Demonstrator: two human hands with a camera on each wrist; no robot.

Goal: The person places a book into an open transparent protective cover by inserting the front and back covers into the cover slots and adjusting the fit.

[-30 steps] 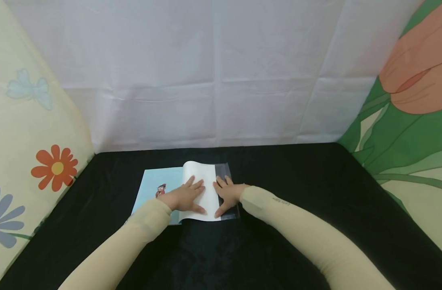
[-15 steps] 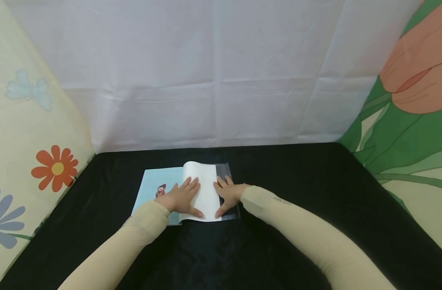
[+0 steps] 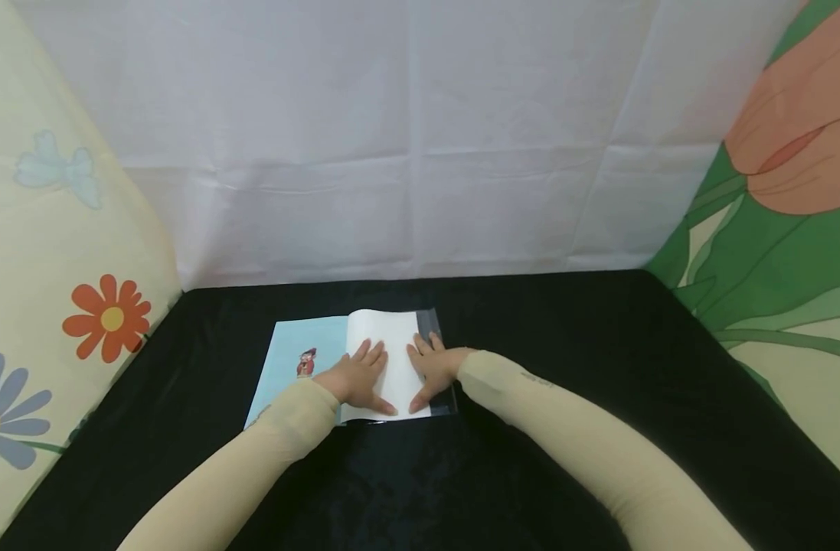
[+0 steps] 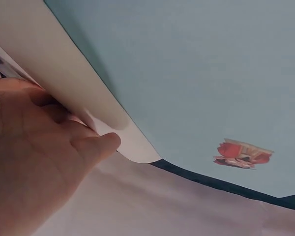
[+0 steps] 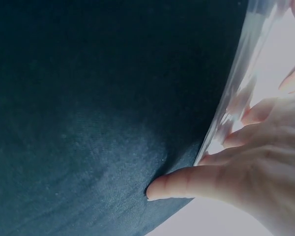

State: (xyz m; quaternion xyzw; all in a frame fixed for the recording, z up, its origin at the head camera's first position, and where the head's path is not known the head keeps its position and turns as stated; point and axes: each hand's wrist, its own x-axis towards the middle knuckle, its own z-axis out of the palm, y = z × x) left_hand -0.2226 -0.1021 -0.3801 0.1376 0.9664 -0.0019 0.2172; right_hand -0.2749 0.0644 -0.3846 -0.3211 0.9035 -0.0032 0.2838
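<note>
A book lies open on the black cloth, its light blue page (image 3: 282, 360) on the left bearing a small printed figure in red (image 4: 243, 155). To the right a white page (image 3: 392, 329) curves up at its left side. Beyond that page's right edge shows a strip of clear plastic book cover (image 3: 428, 320). My left hand (image 3: 357, 379) presses the white page with spread, straight fingers; its thumb (image 4: 101, 145) lies near the curved edge. My right hand (image 3: 436, 367) rests with fingers spread over the plastic strip and the page's right edge, beside the plastic's rim (image 5: 221, 110).
Black cloth (image 3: 564, 344) covers the table around the book. Behind it hangs a white sheet (image 3: 323, 153). Flower-printed fabric stands at the left (image 3: 109, 317) and right (image 3: 792, 268).
The white page has shifted slightly right, covering more of the plastic strip, and lies a little flatter. My left hand has slid a little right with it; my right hand stays almost in place.
</note>
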